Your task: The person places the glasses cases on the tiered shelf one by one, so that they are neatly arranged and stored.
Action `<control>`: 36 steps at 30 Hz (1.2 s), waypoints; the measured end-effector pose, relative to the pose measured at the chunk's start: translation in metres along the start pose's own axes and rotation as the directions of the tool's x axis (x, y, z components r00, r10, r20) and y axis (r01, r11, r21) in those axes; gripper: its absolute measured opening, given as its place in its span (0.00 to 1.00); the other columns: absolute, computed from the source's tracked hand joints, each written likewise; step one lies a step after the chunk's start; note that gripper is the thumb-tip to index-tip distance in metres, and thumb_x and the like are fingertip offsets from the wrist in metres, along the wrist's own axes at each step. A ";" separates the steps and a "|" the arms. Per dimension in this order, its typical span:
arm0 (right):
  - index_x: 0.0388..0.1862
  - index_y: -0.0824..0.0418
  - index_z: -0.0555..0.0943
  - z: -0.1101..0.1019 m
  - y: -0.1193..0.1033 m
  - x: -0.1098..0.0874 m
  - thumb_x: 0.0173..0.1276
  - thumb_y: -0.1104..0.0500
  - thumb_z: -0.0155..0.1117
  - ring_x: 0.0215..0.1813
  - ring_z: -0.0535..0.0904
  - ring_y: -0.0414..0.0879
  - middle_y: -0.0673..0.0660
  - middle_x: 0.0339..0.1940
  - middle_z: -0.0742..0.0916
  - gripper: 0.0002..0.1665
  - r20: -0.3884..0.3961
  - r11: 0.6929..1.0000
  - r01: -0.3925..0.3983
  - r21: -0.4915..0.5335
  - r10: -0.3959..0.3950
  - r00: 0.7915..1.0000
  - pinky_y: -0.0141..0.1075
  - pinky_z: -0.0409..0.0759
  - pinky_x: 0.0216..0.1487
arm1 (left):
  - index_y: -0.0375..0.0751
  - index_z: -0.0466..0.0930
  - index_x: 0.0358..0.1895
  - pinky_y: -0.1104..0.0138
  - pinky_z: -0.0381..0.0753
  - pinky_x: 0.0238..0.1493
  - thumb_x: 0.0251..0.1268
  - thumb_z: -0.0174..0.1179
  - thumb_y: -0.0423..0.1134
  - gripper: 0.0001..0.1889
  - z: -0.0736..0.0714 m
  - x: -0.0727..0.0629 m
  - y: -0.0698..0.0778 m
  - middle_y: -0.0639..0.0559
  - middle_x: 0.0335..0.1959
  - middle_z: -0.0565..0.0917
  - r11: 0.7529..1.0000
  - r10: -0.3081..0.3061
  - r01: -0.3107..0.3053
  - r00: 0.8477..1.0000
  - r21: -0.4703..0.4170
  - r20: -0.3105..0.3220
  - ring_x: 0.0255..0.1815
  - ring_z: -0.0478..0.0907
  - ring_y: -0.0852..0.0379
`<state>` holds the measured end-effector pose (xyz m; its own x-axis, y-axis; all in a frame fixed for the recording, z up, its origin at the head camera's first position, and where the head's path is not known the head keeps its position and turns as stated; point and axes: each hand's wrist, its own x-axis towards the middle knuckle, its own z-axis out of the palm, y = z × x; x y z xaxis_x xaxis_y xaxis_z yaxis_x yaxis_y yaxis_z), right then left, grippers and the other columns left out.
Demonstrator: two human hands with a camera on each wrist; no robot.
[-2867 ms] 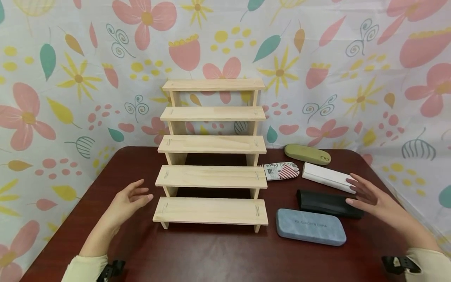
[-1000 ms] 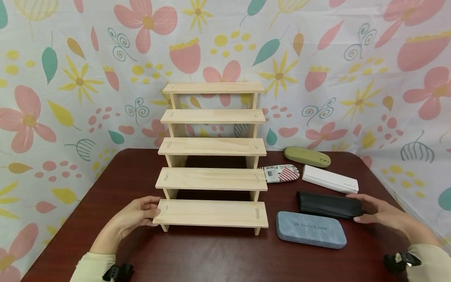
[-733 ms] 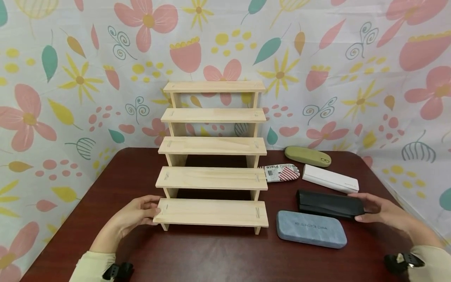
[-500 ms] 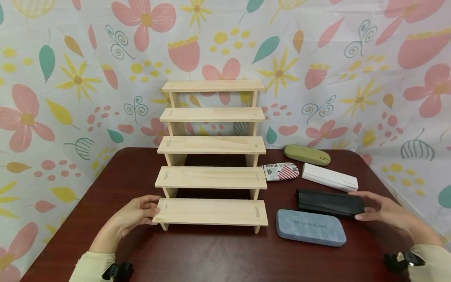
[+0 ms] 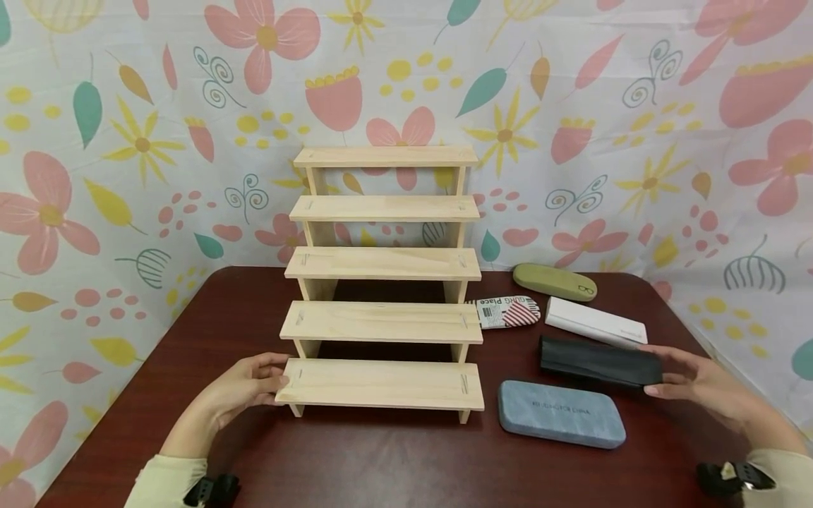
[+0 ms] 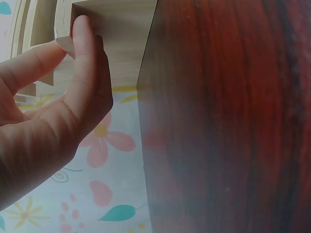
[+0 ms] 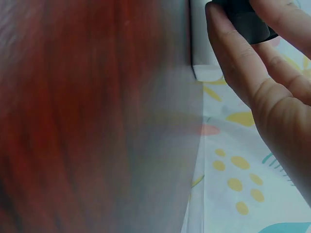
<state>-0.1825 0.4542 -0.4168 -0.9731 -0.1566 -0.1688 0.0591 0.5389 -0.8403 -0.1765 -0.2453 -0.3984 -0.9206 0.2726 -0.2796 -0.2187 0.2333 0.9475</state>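
Observation:
A light wooden five-step display stand stands on the dark red-brown table. At the left end of its lowest step, my left hand pinches the board, thumb on top; the left wrist view shows the fingers around the board's end. My right hand grips the right end of a black glasses case between thumb and fingers. In the right wrist view the case's end sits within the grasp. A blue glasses case lies just in front of the black one.
Behind the black case lies a white case, with an olive-green glasses case farther back. A patterned case with red stripes lies partly behind the stand's right side. A floral cloth hangs behind the table.
Both hands have come in from beside the things: the left took hold of the lowest step, the right the black case. The black case has since shifted slightly right and away from the blue one.

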 end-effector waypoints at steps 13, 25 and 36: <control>0.73 0.54 0.62 -0.010 -0.047 0.022 0.67 0.68 0.62 0.48 0.78 0.29 0.34 0.53 0.75 0.38 -0.064 0.984 0.176 -0.006 -0.176 0.982 0.26 0.76 0.39 | 0.21 0.52 0.69 0.60 0.85 0.39 0.68 0.58 0.33 0.34 -0.004 -0.002 -0.003 0.40 0.46 0.72 1.000 0.007 -0.007 1.000 -0.007 0.030 0.38 0.78 0.53; 0.73 0.50 0.62 -0.012 -0.131 0.048 0.65 0.63 0.67 0.48 0.76 0.24 0.40 0.59 0.69 0.40 -0.200 0.985 0.173 0.014 -0.167 0.965 0.19 0.74 0.44 | 0.20 0.51 0.69 0.59 0.84 0.41 0.67 0.60 0.33 0.36 -0.011 0.000 -0.006 0.39 0.46 0.74 0.999 0.049 -0.048 0.995 -0.013 0.088 0.40 0.79 0.51; 0.69 0.56 0.69 -0.007 -0.205 0.070 0.63 0.73 0.64 0.49 0.82 0.37 0.48 0.63 0.70 0.36 -0.137 0.899 0.344 0.272 -0.318 0.938 0.25 0.76 0.44 | 0.27 0.52 0.72 0.59 0.84 0.43 0.62 0.63 0.31 0.39 -0.015 -0.003 -0.006 0.40 0.43 0.74 0.997 0.076 -0.078 0.990 0.009 0.122 0.40 0.79 0.50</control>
<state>-0.2641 0.3383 -0.2530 -0.9622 -0.2050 0.1791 -0.2212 0.2057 -0.9533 -0.1768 -0.2615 -0.4009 -0.8884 0.4011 -0.2232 -0.1431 0.2199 0.9650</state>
